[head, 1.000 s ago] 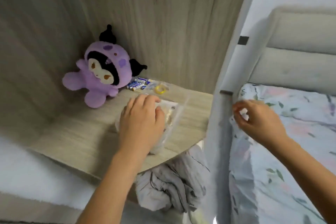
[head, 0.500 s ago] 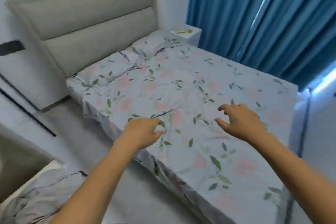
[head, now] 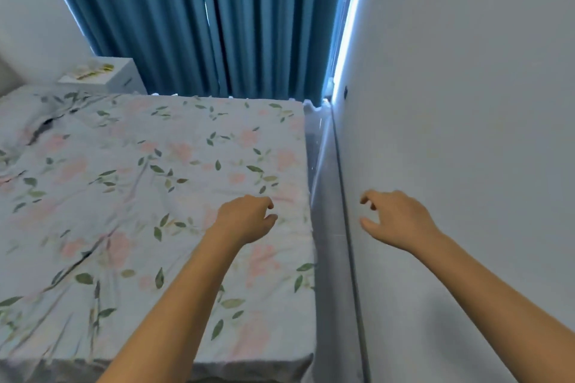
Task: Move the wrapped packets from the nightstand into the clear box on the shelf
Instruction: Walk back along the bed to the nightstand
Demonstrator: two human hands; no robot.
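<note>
Over the lower middle of the frame, two hands reach forward, both loosely curled and holding nothing: the left hand (head: 245, 218) above the flowered bed (head: 124, 196), the right hand (head: 395, 218) before the wall (head: 466, 102). At upper left, one white nightstand (head: 124, 79) carries yellowish packets (head: 91, 71), too blurred to count, beside the blue curtain (head: 217, 25).

no readable text, labels or signs
</note>
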